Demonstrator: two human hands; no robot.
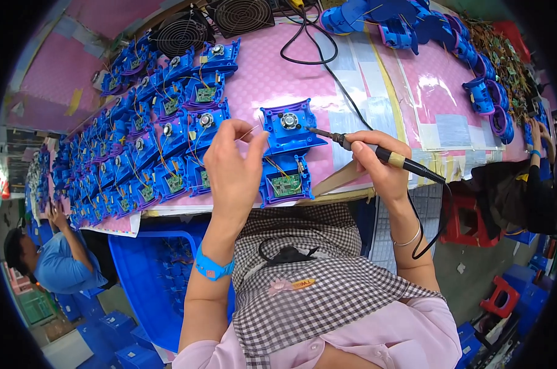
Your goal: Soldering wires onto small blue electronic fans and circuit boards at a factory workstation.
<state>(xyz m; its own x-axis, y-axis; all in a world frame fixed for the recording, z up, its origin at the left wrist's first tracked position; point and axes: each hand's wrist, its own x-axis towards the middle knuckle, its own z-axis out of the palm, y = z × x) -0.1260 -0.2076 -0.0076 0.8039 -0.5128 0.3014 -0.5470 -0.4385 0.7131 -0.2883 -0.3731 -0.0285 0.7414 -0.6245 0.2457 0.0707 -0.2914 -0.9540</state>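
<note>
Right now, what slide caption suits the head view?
Right hand holds a soldering iron near a round speaker in a blue housing; left hand pinches thin wire.

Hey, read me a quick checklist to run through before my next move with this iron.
1. Soldering iron gripped by its handle in the right hand: ok.
2. Thin wire pinched in the left hand, fingers apart from the iron's tip: ok.
3. Round speaker facing up in the blue housing: ok.
4. Tip touching the housing: cannot tell; it is beside the speaker, but contact is too fine to see.
5. Iron hot: cannot tell; nothing visible shows its temperature.
</note>
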